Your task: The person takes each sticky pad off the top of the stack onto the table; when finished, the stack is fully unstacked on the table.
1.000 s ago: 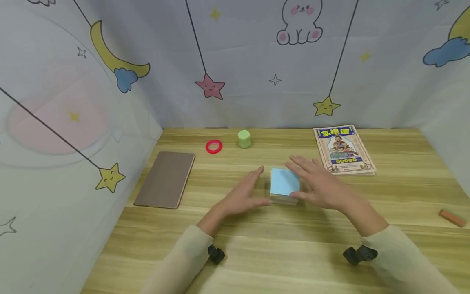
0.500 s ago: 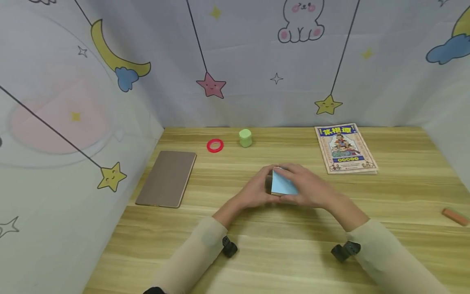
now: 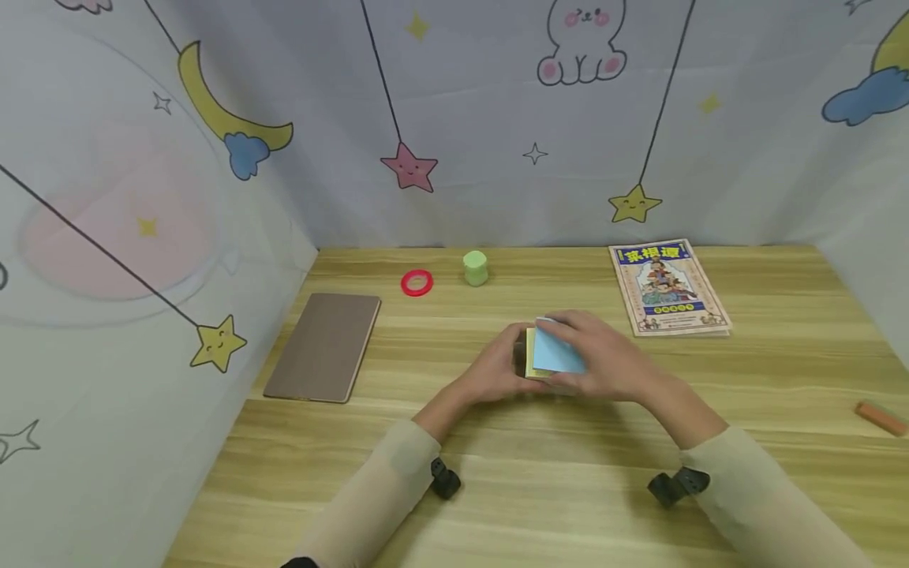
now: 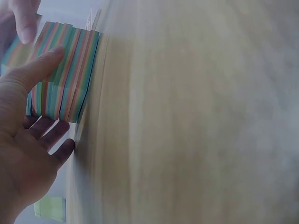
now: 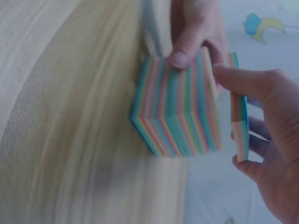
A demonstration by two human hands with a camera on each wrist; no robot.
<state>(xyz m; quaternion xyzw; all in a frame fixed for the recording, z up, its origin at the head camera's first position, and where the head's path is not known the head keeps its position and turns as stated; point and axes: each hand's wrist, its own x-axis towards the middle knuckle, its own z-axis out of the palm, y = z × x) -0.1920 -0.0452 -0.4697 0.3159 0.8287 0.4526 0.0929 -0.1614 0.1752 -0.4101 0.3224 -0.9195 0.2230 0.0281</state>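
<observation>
A block of striped sticky notes (image 3: pixel 529 355) (image 5: pixel 177 112) (image 4: pixel 60 79) sits mid-table. My left hand (image 3: pixel 514 359) grips its left side, thumb on the near face (image 5: pixel 187 46) and fingers behind it. My right hand (image 3: pixel 575 355) pinches a thin slab of the top sheets (image 3: pixel 555 352) (image 5: pixel 238 121), blue on top. The slab is tilted up and shifted right of the block, and a yellow sheet shows underneath. In the left wrist view a right fingertip (image 4: pixel 23 21) shows above the block's top corner.
On the wooden table (image 3: pixel 497 489), a brown notebook (image 3: pixel 323 345) lies at the left. A red ring (image 3: pixel 416 282) and a green cylinder (image 3: pixel 474 267) stand at the back, a comic booklet (image 3: pixel 667 285) back right, an orange stick (image 3: pixel 879 418) far right. Printed curtains enclose three sides.
Both hands went from hovering open beside the block to closing on it. The right hand has now peeled a thin blue-topped slab up and rightward, uncovering yellow.
</observation>
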